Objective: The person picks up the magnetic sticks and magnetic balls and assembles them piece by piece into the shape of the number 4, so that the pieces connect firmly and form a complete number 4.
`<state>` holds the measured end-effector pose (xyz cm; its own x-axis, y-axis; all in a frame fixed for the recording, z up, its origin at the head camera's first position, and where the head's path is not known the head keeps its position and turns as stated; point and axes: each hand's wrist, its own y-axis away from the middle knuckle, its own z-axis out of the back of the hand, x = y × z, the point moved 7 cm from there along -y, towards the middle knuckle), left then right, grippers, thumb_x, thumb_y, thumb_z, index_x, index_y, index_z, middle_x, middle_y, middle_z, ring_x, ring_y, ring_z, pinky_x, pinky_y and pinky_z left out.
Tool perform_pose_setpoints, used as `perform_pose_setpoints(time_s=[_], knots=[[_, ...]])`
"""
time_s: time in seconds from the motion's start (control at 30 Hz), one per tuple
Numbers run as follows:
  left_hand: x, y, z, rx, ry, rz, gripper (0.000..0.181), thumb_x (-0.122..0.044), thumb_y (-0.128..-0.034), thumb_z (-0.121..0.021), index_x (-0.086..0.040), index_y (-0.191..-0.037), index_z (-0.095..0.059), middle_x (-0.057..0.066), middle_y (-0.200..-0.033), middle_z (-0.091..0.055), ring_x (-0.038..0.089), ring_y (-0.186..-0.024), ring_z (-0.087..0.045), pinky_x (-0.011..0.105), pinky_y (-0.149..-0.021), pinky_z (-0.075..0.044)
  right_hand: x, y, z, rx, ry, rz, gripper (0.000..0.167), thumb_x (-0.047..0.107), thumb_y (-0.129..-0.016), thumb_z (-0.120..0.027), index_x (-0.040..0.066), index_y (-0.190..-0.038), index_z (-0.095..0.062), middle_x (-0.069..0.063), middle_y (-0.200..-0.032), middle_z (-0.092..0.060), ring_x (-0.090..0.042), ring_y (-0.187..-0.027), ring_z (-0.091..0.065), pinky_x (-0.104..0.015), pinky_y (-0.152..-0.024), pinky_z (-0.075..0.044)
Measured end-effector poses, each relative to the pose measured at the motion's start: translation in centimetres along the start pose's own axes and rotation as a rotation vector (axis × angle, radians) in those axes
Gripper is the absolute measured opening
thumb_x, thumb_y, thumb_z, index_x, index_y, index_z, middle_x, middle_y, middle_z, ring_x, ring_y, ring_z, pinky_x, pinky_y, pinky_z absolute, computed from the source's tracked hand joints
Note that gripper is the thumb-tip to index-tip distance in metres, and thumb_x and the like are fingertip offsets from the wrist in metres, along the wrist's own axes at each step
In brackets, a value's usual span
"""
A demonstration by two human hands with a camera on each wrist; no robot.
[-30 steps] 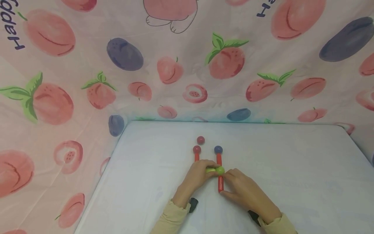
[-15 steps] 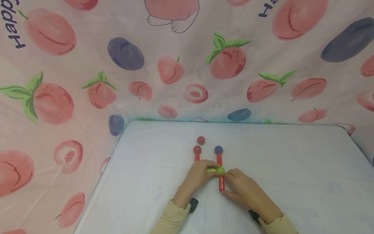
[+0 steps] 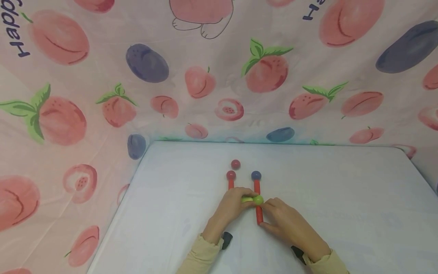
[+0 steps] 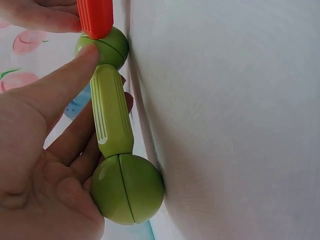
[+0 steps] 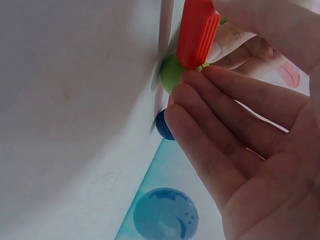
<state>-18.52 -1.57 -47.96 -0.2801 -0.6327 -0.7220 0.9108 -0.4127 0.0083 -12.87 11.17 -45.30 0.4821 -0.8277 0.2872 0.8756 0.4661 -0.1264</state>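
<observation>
My left hand [image 3: 232, 203] pinches a green ball [image 3: 258, 199], thumb against it in the left wrist view. From that ball a yellow-green rod [image 4: 112, 110] runs under the palm to a second green ball [image 4: 127, 190]. A ribbed red rod [image 5: 199, 35] meets the first ball on its near side. My right hand [image 3: 291, 224] holds this rod, thumb at its near end and fingertips by the green ball. Beyond the ball another red rod [image 3: 257, 186] leads to a blue ball [image 3: 256, 175]. Left of it, a red rod [image 3: 230, 184] bears a red ball [image 3: 231, 175]; its near end is hidden.
A separate red ball [image 3: 235, 164] lies just behind the red ball on the rod. Everything is on a white table [image 3: 342, 190], whose back edge meets a fruit-print cloth [image 3: 219, 83]. The same cloth rises along the left side.
The near red rod has turned slightly in my right hand, its bright streak gone from view. Both hands and the other pieces stay in place.
</observation>
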Motion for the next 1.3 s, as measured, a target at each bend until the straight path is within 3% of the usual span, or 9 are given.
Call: perform_pose_setpoints(time_s=[0.33, 0.63, 1.07, 1.3], knots=[[0.1, 0.0, 0.0, 0.002, -0.001, -0.004, 0.031, -0.02, -0.0853, -0.078, -0.023, -0.116, -0.075, -0.01, -0.115, -0.072, 0.01, -0.116, -0.063, 0.029, -0.102, -0.049, -0.2, -0.4, 0.3, 0.028, 0.003, -0.002, 0.043, 0.028, -0.076, -0.086, 0.009, -0.112, -0.07, 0.0, -0.101, -0.067, -0.015, -0.095, -0.061, -0.034, -0.085, -0.057], [0.0, 0.0, 0.0, -0.01, -0.012, -0.022, 0.031, -0.02, -0.0837, -0.08, -0.023, -0.115, -0.075, -0.011, -0.111, -0.073, 0.009, -0.111, -0.065, 0.027, -0.099, -0.05, -0.7, -1.3, 0.8, 0.093, -0.005, -0.071, 0.046, 0.029, -0.076, -0.086, 0.009, -0.115, -0.07, -0.002, -0.107, -0.067, -0.016, -0.1, -0.061, -0.036, -0.09, -0.056], [0.1, 0.1, -0.1, -0.007, -0.013, -0.026, 0.03, -0.021, -0.0849, -0.078, -0.022, -0.115, -0.075, -0.01, -0.111, -0.074, 0.009, -0.108, -0.066, 0.026, -0.098, -0.051, -1.1, -2.6, 1.9, -0.006, -0.024, -0.004, 0.044, 0.026, -0.077, -0.086, 0.008, -0.114, -0.07, -0.006, -0.111, -0.068, -0.022, -0.104, -0.064, -0.041, -0.091, -0.056], [0.2, 0.1, -0.1, 0.001, -0.008, -0.016, 0.03, -0.024, -0.0854, -0.078, -0.023, -0.115, -0.075, -0.012, -0.11, -0.074, 0.006, -0.106, -0.066, 0.025, -0.097, -0.051, -1.2, -3.6, 2.1, 0.0, -0.017, -0.002, 0.043, 0.024, -0.077, -0.086, 0.007, -0.113, -0.07, -0.008, -0.113, -0.067, -0.024, -0.107, -0.063, -0.043, -0.094, -0.055]])
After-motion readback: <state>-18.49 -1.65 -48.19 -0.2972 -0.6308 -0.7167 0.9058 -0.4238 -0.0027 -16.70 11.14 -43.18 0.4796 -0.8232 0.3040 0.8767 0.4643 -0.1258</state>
